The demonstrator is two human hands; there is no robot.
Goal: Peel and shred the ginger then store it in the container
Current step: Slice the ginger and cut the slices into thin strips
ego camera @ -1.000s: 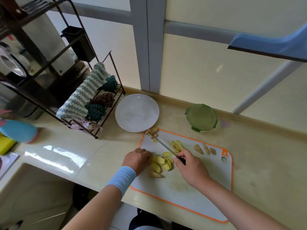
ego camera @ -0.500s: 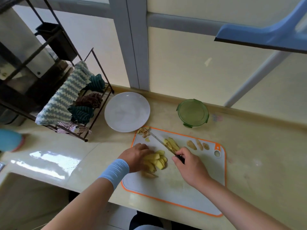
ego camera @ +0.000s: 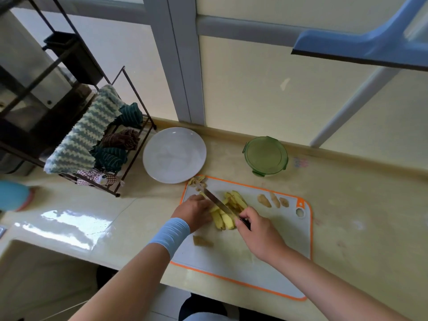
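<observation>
While left hand (ego camera: 193,210) holds ginger slices (ego camera: 222,221), right hand (ego camera: 259,230) grips knife (ego camera: 217,201), orange-rimmed cutting board (ego camera: 220,262)

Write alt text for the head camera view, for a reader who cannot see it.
A person slices peeled ginger on an orange-rimmed cutting board: the right hand grips a knife, the left hand steadies the pieces. Behind the board sit a white plate and a closed green container.

1. White rectangular plastic cutting board (ego camera: 278,230), and there's an orange rim running all round it.
2. Pale yellow ginger slices (ego camera: 223,221), with brownish ginger bits (ego camera: 264,201) alongside.
3. Translucent green round lidded container (ego camera: 265,156).
4. Plain white round plate (ego camera: 174,155).
5. Green-and-white zigzag knitted cloth (ego camera: 83,137).
6. Light blue wristband (ego camera: 170,235).
</observation>
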